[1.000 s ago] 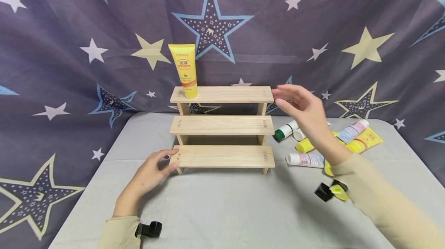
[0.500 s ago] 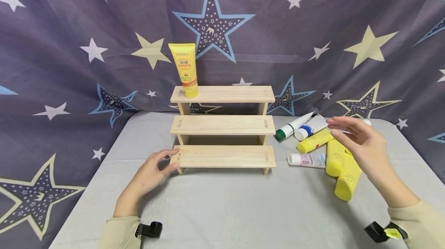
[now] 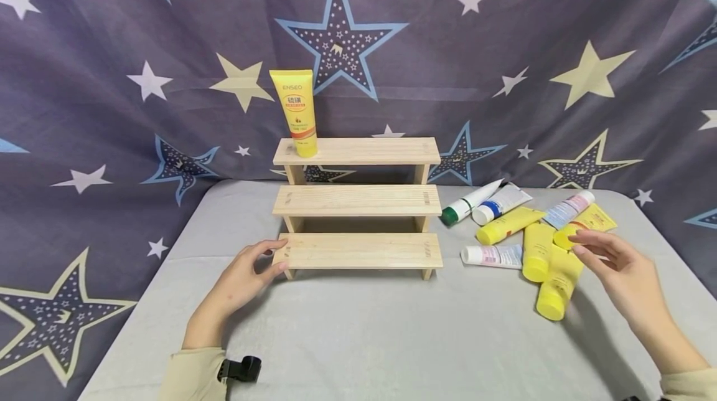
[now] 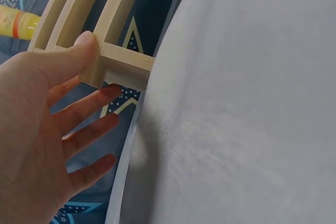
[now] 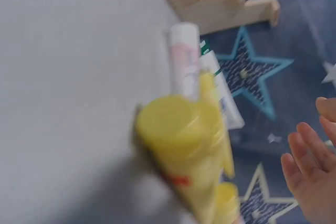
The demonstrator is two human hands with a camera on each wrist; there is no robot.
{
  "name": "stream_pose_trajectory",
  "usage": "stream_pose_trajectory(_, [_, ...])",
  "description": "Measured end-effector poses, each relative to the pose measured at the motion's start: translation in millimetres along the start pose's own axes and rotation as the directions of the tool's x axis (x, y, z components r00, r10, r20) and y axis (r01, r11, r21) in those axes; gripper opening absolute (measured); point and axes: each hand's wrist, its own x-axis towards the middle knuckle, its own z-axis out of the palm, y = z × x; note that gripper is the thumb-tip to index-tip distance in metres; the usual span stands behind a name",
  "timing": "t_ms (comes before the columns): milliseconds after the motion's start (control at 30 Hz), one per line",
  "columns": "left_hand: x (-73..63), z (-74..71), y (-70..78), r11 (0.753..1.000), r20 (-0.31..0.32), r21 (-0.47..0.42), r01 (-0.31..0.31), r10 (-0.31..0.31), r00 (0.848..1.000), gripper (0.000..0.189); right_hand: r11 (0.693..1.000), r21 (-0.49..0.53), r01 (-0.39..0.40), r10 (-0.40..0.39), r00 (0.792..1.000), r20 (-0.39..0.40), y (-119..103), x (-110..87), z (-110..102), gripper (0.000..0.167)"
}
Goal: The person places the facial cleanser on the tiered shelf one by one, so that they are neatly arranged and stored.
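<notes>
A three-step wooden display shelf (image 3: 358, 251) stands mid-table. My left hand (image 3: 246, 279) holds the left end of its lowest step. In the left wrist view the thumb (image 4: 86, 43) lies on the wood and the other fingers spread below it. One yellow squeeze tube (image 3: 297, 111) stands cap-down at the left of the top step. My right hand (image 3: 630, 276), holding nothing, hovers by the right side of a pile of squeeze tubes. Nearest its fingertips are a yellow tube (image 3: 594, 220) with a red-orange label and another yellow tube (image 3: 560, 279) lying in front.
Other tubes lie right of the shelf: a green-capped white one (image 3: 470, 202), a blue-banded white one (image 3: 504, 202), two pink-and-blue ones (image 3: 495, 256) and more yellow ones (image 3: 506, 225). A star-patterned cloth (image 3: 392, 46) hangs behind the grey-covered table (image 3: 358, 339).
My right hand has moved from beside the shelf's top step rightward and down to the right side of the tube pile. My left hand and the standing tube stay put.
</notes>
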Motion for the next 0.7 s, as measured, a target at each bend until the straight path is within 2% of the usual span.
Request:
stream_pose_trajectory(100, [1.0,0.3,-1.0,1.000,-0.004,-0.003,-0.004,0.004,1.000,0.051,0.998,-0.019,-0.056,0.056,0.998,-0.012,14.0,-4.5,-4.5,0.029])
stream_pose_trajectory(267, [2.2,0.9,-2.4,1.000,-0.006,0.004,0.001,-0.001,1.000,0.051,0.980,-0.101,-0.170,0.169,0.985,-0.019,32.1,-13.3,-11.8,0.018])
stream_pose_trajectory(467, [1.2,0.8,-4.2,1.000,-0.006,0.003,0.002,-0.002,1.000,0.051,0.961,-0.167,-0.223,0.226,0.974,0.002,48.1,-22.6,-13.3,0.017])
stream_pose_trajectory(567, [0.1,0.7,-4.1,1.000,-0.005,-0.002,0.000,0.000,1.000,0.051,0.942,-0.195,-0.272,0.283,0.959,0.028,53.7,-25.7,-12.3,0.029])
stream_pose_trajectory(700, [-0.5,0.8,-3.1,1.000,-0.001,-0.009,-0.002,0.002,1.000,0.051,0.904,-0.266,-0.335,0.362,0.931,0.057,57.0,-26.6,-13.0,0.056])
